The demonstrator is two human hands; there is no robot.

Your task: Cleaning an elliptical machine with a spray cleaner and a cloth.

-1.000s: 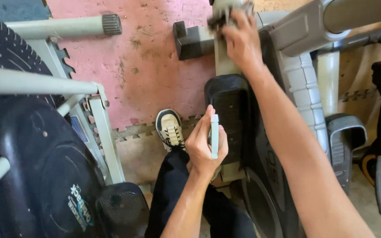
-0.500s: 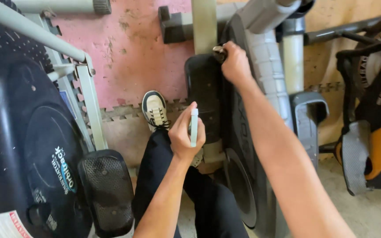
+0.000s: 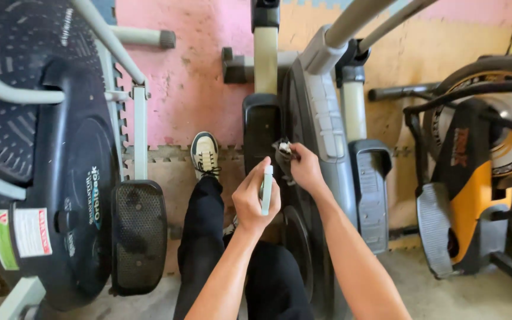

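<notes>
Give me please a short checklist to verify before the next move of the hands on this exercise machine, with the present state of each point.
1. Left hand grips the slim pale bottle firmly, upright: ok.
2. Right hand presses the dark cloth against the grey side housing: ok.
3. Bottle nozzle points at the housing: cannot tell, the top is too small to read.
4. Foot in the pale sneaker rests flat on the mat, beside the black pedal: ok.
5. Both hands are apart from the crank lower down: ok.
6. Housing surface is clean: cannot tell.
</notes>
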